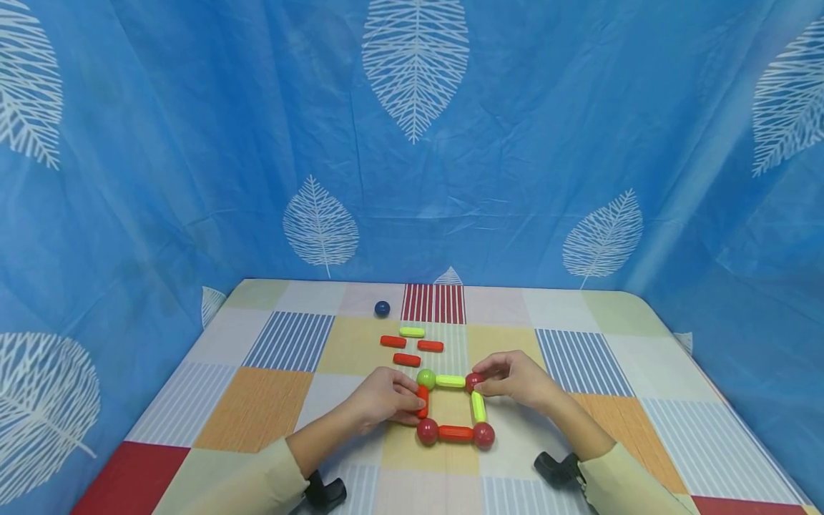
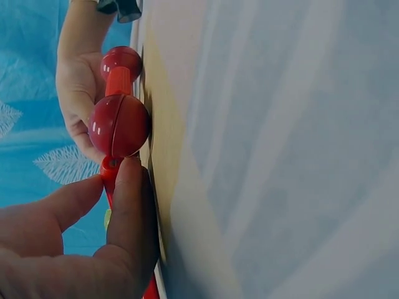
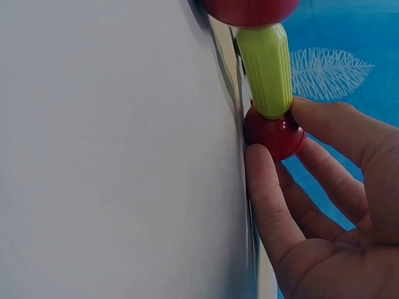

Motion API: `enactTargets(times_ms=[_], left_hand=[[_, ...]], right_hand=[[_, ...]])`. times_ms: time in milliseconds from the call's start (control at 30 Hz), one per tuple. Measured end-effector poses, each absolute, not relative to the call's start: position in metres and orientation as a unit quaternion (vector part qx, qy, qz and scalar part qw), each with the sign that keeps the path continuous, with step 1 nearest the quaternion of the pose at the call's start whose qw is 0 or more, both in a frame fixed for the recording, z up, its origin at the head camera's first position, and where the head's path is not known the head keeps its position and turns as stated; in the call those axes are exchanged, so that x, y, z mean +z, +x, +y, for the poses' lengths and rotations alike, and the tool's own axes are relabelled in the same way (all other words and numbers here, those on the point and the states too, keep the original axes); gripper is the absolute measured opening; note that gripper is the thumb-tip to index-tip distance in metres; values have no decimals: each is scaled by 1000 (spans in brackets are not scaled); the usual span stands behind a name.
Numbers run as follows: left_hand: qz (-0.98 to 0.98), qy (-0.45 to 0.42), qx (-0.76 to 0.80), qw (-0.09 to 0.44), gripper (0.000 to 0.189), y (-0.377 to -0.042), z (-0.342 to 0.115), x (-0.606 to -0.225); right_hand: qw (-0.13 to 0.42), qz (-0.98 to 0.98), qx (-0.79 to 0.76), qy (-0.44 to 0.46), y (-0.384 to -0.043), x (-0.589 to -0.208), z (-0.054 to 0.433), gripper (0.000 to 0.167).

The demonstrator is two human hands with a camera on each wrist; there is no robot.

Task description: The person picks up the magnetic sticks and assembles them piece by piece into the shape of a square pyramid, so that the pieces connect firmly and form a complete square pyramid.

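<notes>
Balls and short rods form a four-sided frame on the table. My left hand (image 1: 381,398) pinches the red rod (image 1: 423,400) on its left side, between a green ball (image 1: 426,379) and the near-left red ball (image 1: 428,431). In the left wrist view, thumb and finger lie just below that red ball (image 2: 118,126). At the far-right corner, my right hand (image 1: 520,380) grips a red ball (image 3: 274,134), to which a yellow-green rod (image 3: 267,71) is joined. Another yellow-green rod (image 1: 450,381) forms the far side. The near side is a red rod (image 1: 455,433) ending at the near-right red ball (image 1: 483,435).
Beyond the frame lie several loose rods: red ones (image 1: 407,360) and a yellow-green one (image 1: 412,332). A dark blue ball (image 1: 383,309) sits near the back edge. The patchwork-patterned tablecloth (image 1: 244,408) meets a blue leaf-print curtain (image 1: 412,214) behind.
</notes>
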State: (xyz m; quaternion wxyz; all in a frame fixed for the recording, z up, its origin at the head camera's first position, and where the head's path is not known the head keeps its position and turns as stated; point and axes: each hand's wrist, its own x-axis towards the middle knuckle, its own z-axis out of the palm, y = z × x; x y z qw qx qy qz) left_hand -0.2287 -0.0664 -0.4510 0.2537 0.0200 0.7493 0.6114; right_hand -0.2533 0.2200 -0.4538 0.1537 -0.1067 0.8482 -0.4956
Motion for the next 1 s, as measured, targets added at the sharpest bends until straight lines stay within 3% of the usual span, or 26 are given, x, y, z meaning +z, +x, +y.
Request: enactTargets(times_ms=[1000], left_hand=[[801,71,549,225,21,-231,-62,-449]], right_hand=[[141,849,-499,-100,-249,-451,226,30]])
